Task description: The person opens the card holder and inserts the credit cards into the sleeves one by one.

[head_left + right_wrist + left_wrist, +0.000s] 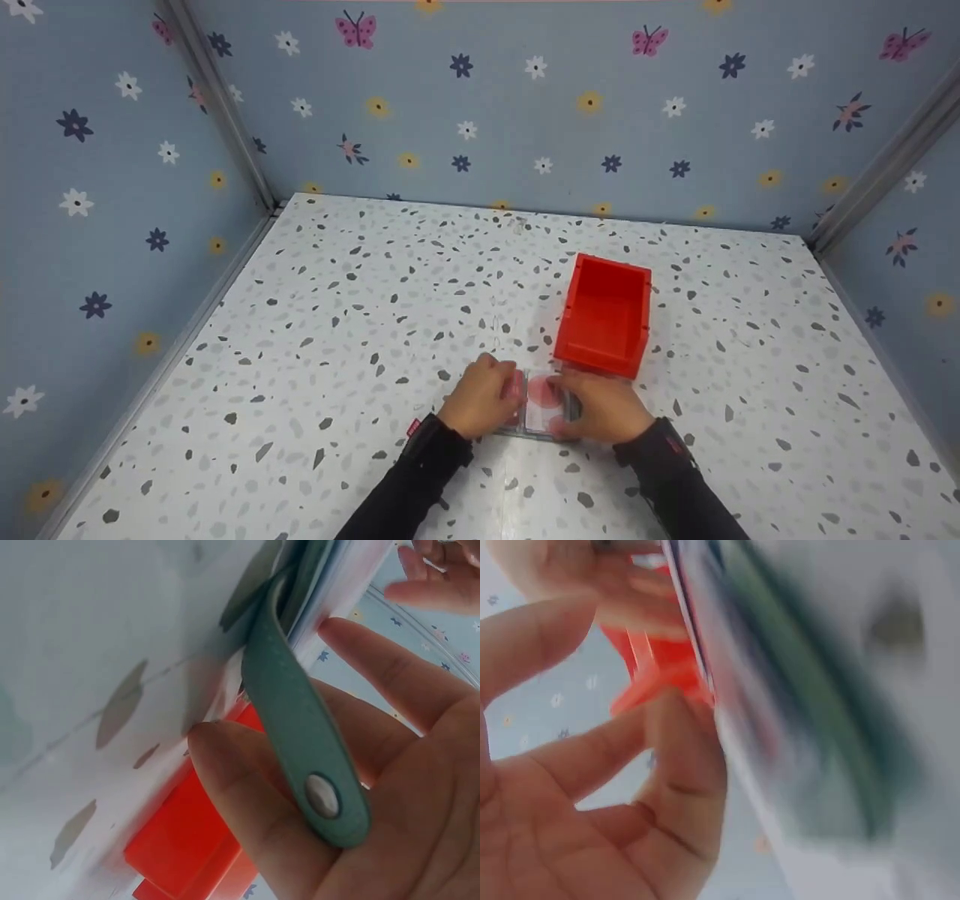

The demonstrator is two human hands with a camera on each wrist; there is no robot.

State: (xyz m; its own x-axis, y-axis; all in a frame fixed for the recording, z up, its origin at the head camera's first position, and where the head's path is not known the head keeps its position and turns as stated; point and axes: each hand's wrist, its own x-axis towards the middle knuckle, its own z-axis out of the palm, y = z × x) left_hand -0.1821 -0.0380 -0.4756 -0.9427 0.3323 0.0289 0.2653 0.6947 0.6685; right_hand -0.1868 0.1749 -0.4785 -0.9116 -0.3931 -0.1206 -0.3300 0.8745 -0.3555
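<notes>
A small green card holder (544, 412) lies spread on the table, its clear sleeves showing pink-and-white cards. My left hand (480, 394) is over its left half; bent fingers (682, 757) touch the sleeve surface while the thumb stands apart. Over the right half, my right hand (604, 405) has thumb and fingers spread around the edge. A green strap (300, 720) with a metal snap sticks out between those fingers in the right wrist view. One fingertip of that hand reaches the sleeves and another is right at the tabletop. The left wrist view is blurred near the holder.
An open-topped red bin (604, 315) stands just beyond my right hand, close to the holder. The white speckled table (360, 315) is bordered by blue flowered panels (510, 105) at the back and both sides.
</notes>
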